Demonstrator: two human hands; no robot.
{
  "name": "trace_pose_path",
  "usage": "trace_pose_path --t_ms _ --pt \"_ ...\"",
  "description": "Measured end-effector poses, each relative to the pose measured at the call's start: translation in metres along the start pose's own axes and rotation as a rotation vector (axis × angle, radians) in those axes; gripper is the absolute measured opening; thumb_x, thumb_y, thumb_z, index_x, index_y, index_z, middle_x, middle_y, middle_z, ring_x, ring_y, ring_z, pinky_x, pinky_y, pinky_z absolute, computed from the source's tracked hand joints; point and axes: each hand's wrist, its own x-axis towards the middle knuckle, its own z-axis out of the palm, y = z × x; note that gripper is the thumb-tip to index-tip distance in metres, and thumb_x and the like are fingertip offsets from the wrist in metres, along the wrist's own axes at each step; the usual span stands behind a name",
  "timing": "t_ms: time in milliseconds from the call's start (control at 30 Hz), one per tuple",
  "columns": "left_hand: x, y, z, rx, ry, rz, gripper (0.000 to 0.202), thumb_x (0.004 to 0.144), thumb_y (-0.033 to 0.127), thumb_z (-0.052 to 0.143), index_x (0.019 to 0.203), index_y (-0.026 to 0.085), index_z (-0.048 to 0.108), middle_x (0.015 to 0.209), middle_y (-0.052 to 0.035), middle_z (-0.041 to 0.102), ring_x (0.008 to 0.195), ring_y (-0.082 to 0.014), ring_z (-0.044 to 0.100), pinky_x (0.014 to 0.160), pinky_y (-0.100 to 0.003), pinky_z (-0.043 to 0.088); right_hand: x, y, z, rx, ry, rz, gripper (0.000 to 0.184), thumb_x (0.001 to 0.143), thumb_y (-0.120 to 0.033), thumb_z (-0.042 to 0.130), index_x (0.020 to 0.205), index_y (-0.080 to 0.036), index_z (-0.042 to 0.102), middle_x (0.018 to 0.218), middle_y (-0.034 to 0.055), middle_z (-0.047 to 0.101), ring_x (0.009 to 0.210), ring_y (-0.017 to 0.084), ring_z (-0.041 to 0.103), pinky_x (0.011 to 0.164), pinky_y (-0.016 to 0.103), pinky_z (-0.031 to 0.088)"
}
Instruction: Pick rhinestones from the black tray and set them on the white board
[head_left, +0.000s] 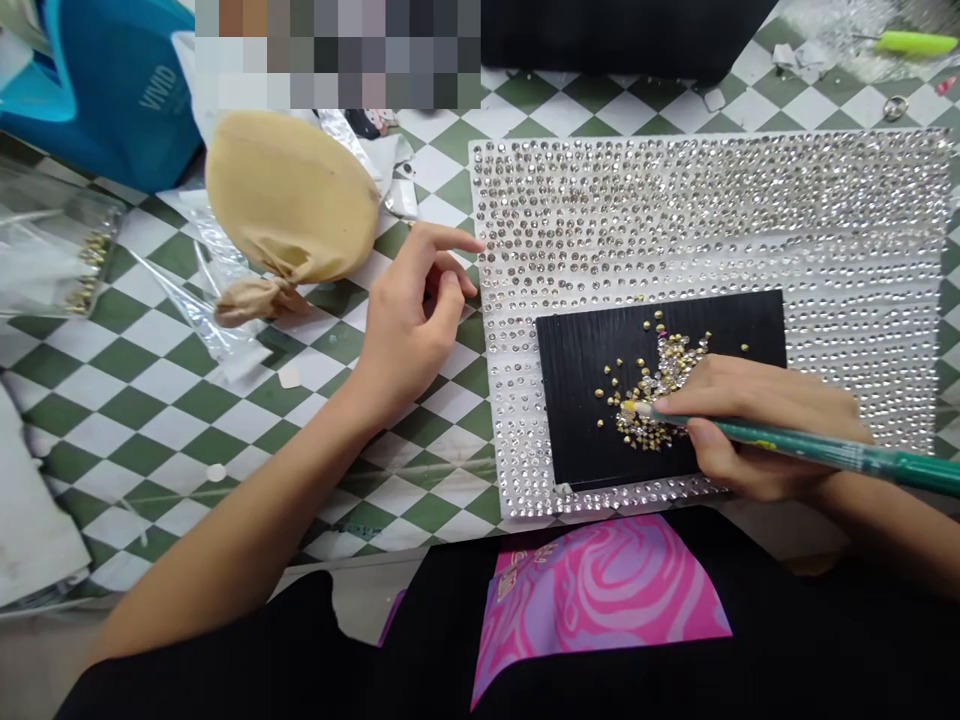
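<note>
Your right hand (757,430) grips green wax pencil (817,447), tip in gold studs (645,435) on black board (577,400). Left hand (405,335) open, empty, beside rhinestone sheet (675,200). Clear bag (45,260) holds more studs.

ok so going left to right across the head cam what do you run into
clear plastic bag of gold studs → tan cloth pouch → left hand → black board → right hand holding a green pencil
</note>
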Motion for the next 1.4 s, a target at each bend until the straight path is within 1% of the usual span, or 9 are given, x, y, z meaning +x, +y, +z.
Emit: trace_pose_path --t_ms 133,233,333,433,567,700,967,1267,1400 --pt "-0.001 0.002 0.0 -0.003 -0.005 -0.015 0.021 0.091 0.024 0.045 0.105 0.034 0.056 0.074 -0.0001 0.055 0.077 -0.0148 0.06 0.068 -0.034 0.052 -0.001 0.003 -0.005 0.051 -0.004 0.028 0.029 0.074 -0.007 0.055 0.09 -0.026 0.068 0.066 -0.0015 0.065 0.054 0.011 0.059 0.048 0.025 0.049" --pt "-0.001 0.002 0.001 -0.015 -0.004 -0.009 0.022 0.09 0.023 0.045 0.106 0.034 0.057 0.073 -0.0004 0.055 0.076 -0.015 0.059 0.067 -0.034 0.05 0.007 0.01 -0.007 0.092 0.096 0.054 0.029 0.075 -0.008 0.058 0.095 -0.027 0.068 0.073 -0.0012 0.068 0.058 0.012 0.061 0.05 0.027 0.05" --pt "-0.001 0.001 0.001 -0.022 -0.006 -0.005 0.021 0.091 0.023 0.046 0.106 0.033 0.056 0.073 -0.0002 0.054 0.075 -0.0147 0.059 0.065 -0.034 0.049 0.03 0.018 -0.004 0.107 0.209 0.029 0.022 0.079 -0.01 0.06 0.091 -0.027 0.068 0.078 0.0 0.071 0.065 0.012 0.066 0.053 0.028 0.052" --pt "0.0 -0.001 0.001 -0.024 0.003 0.027 0.018 0.091 0.026 0.048 0.106 0.03 0.056 0.072 0.0003 0.054 0.073 -0.0137 0.058 0.064 -0.033 0.049 0.063 0.023 0.004 0.144 0.23 -0.051 0.012 0.085 -0.013 0.058 0.083 -0.023 0.065 0.079 0.0007 0.071 0.069 0.009 0.067 0.059 0.023 0.055" --pt "0.001 -0.004 0.002 -0.013 0.007 0.055 0.017 0.092 0.031 0.049 0.106 0.027 0.056 0.073 0.0009 0.055 0.071 -0.0122 0.057 0.063 -0.032 0.048 0.099 0.026 0.017 0.087 0.137 -0.065 0.013 0.088 -0.02 0.056 0.077 -0.021 0.062 0.075 0.0015 0.069 0.066 0.009 0.064 0.06 0.023 0.053" --pt "0.001 -0.001 0.001 -0.003 0.007 0.029 0.015 0.092 0.029 0.048 0.105 0.029 0.056 0.074 0.0006 0.057 0.071 -0.0132 0.057 0.065 -0.034 0.049 0.117 0.031 0.029 0.024 0.011 -0.009 0.016 0.09 -0.029 0.053 0.079 -0.021 0.061 0.077 0.0005 0.069 0.071 0.008 0.064 0.067 0.02 0.053" --pt "0.0 0.0 0.001 -0.036 0.009 -0.02 0.015 0.089 0.026 0.047 0.101 0.03 0.055 0.076 0.0002 0.059 0.072 -0.0146 0.059 0.067 -0.033 0.05 0.12 0.042 0.044 -0.06 -0.013 -0.128 0.016 0.091 -0.028 0.049 0.081 -0.02 0.059 0.081 -0.0021 0.066 0.07 0.007 0.063 0.068 0.02 0.05" --pt "0.001 -0.004 0.002 -0.021 0.016 0.031 0.013 0.089 0.029 0.05 0.101 0.029 0.055 0.075 0.0011 0.06 0.069 -0.0136 0.059 0.063 -0.029 0.049 0.12 0.038 0.043 -0.219 -0.112 -0.169 0.016 0.091 -0.03 0.049 0.082 -0.023 0.06 0.079 -0.0007 0.068 0.075 0.011 0.062 0.073 0.024 0.051" --pt "0.001 -0.002 0.001 -0.018 0.013 0.022 0.014 0.09 0.027 0.048 0.101 0.029 0.055 0.075 0.001 0.06 0.069 -0.0136 0.059 0.063 -0.03 0.049 0.12 0.034 0.035 -0.243 -0.098 -0.191 0.019 0.091 -0.031 0.047 0.082 -0.023 0.062 0.077 -0.0018 0.068 0.074 0.01 0.061 0.072 0.023 0.051"
